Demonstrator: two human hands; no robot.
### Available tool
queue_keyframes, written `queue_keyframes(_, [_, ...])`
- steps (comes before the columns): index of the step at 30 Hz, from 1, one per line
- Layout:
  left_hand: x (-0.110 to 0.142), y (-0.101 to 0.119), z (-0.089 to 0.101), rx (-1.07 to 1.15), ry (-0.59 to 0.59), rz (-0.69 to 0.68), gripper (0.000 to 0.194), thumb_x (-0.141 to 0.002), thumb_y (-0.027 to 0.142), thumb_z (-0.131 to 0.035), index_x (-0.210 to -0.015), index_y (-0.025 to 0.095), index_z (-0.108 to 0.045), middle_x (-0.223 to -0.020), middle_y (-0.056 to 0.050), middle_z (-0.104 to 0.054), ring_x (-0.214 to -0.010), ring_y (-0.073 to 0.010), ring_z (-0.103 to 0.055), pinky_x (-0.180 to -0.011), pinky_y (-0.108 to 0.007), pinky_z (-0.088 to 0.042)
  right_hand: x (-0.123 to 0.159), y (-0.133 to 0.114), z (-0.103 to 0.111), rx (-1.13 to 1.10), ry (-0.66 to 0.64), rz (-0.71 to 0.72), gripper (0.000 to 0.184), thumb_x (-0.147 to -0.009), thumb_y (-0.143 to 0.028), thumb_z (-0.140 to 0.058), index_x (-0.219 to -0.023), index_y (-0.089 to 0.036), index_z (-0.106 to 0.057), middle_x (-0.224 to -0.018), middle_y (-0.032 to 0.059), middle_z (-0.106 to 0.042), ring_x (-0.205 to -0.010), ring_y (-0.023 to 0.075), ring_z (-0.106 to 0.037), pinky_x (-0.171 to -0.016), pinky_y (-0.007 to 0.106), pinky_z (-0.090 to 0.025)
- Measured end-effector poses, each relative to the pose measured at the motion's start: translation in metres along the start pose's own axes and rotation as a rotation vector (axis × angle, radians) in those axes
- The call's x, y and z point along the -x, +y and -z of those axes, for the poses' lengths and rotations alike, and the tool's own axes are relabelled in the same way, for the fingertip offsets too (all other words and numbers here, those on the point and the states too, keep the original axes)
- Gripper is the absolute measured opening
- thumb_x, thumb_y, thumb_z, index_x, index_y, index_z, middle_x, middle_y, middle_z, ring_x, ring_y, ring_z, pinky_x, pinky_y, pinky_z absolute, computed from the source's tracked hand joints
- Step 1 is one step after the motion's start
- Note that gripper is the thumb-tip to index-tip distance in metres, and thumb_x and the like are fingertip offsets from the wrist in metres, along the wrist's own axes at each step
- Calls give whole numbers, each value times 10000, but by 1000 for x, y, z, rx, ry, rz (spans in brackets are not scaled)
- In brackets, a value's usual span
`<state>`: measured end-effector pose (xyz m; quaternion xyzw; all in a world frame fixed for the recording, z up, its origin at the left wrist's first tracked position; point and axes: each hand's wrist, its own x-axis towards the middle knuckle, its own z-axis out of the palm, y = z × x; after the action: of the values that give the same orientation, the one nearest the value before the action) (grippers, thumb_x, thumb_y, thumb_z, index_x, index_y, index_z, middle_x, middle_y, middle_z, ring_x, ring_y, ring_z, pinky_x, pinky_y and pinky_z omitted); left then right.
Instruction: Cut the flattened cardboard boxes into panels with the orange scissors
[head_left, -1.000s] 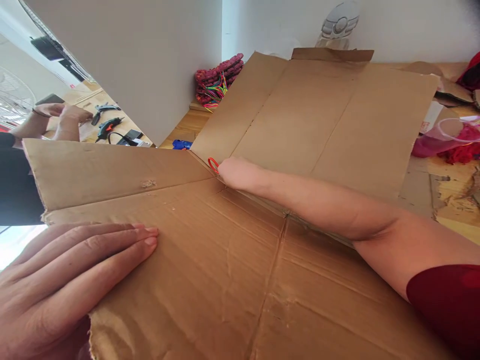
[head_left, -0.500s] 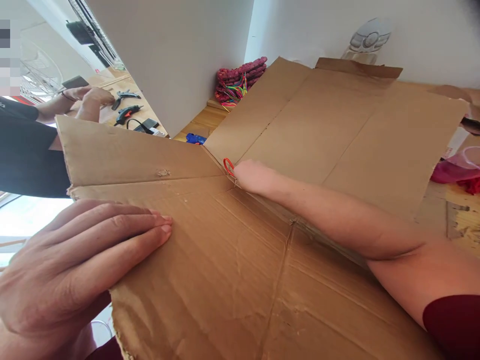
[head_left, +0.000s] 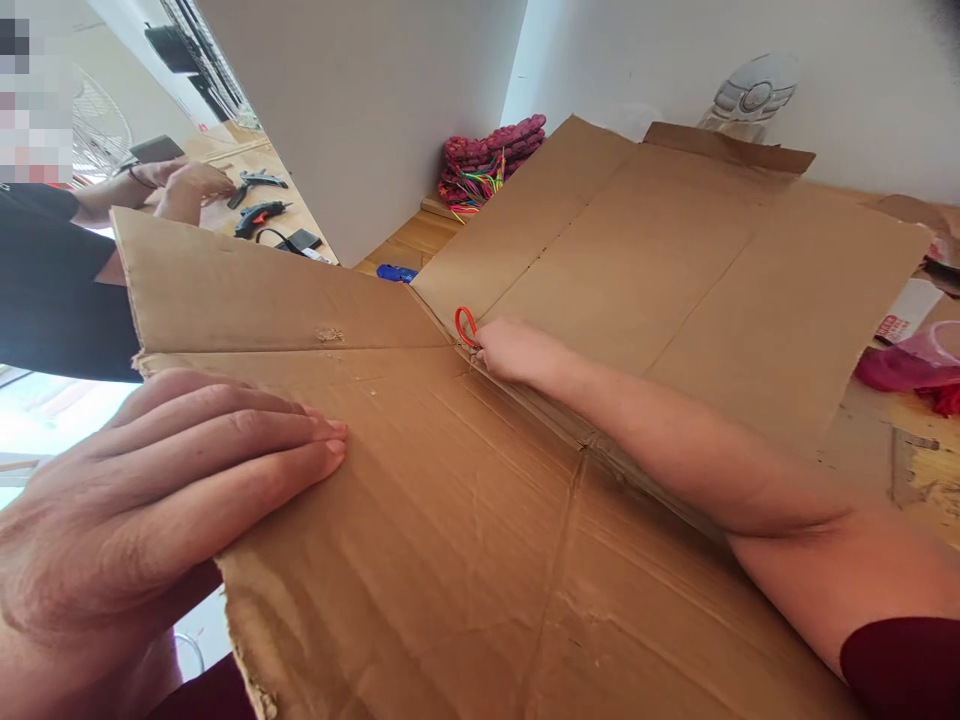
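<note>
A large flattened cardboard box [head_left: 637, 260] fills most of the view, its near panel raised toward me. My left hand [head_left: 157, 500] lies flat on the near panel by its left edge, fingers stretched out together. My right hand [head_left: 510, 350] reaches along the fold line, closed round scissors with a red handle [head_left: 465, 325]. Only the red handle loop shows; the blades are hidden at the crease where the flaps meet.
Another person in a black top [head_left: 52, 290] sits at the left, hands on a wooden table near glue guns [head_left: 259, 212]. A bundle of pink and coloured cords [head_left: 487, 160] lies by the white wall. A pink plastic container [head_left: 919, 360] is at right.
The view has shifted, so the cardboard and the other person sit further right in frame. My right hand with the scissors has stayed at the crease; my left hand remains flat.
</note>
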<state>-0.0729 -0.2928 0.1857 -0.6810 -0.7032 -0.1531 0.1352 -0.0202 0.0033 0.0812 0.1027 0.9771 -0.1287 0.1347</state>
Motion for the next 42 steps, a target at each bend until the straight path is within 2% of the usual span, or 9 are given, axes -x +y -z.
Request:
queue_keyframes(5, [-1,1,4,-19,3,-18,450,-976,330,-419,-1395,426,-552,-1125,1,-753,-1004,-261,-694,-880,-462,-484,-1,-7,-2,24,12,-2,300,-897,-125,-505,-1086,-42,-722,-968,238,-730,-909,303,-704,-718,319,-488])
queue_keyframes(12, [-1,-3,2,-65,14,-88,463,-984,331,-402,-1426,399,-524,-1117,1,-752,-1003,-236,-689,-888,-452,-468,4,-5,-7,38,6,2,293,-926,-184,-519,-1089,-58,-727,-933,226,-734,-877,273,-711,-748,299,-507])
queue_keyframes(15, [-2,-1,1,-58,17,-86,463,-980,317,-425,-1426,384,-529,-1118,-5,-749,-1020,-237,-678,-922,-464,-455,8,-6,-8,55,-3,9,290,-938,-199,-526,-1096,-59,-724,-935,226,-733,-890,270,-711,-752,291,-511])
queue_keyframes(21, [-2,6,2,-23,3,8,477,-985,261,-410,-1418,424,-524,-1126,39,-738,-1058,-236,-666,-961,-478,-450,18,-7,-7,103,-20,31,301,-935,-169,-497,-1083,-54,-733,-933,221,-734,-877,256,-718,-745,284,-515])
queue_keyframes(28, [4,-15,-7,-96,78,-164,469,-966,370,-384,-1396,358,-570,-1101,21,-757,-995,-239,-692,-884,-480,-493,28,-5,-5,140,-29,47,316,-921,-128,-462,-1039,-69,-750,-935,214,-743,-862,251,-726,-718,278,-515])
queue_keyframes(35, [3,-17,-10,-114,105,-207,494,-966,405,-359,-1411,328,-561,-1109,0,-754,-969,-243,-695,-866,-488,-493,37,-3,-8,161,-30,58,332,-882,-88,-444,-1001,-78,-753,-921,218,-748,-861,309,-734,-677,337,-529])
queue_keyframes(42, [8,-24,-9,-87,55,-178,534,-904,372,-396,-1417,392,-542,-1154,56,-738,-1015,-254,-684,-916,-506,-485,46,2,-12,158,-68,26,340,-884,-92,-436,-998,-84,-757,-907,215,-751,-845,316,-739,-661,344,-538])
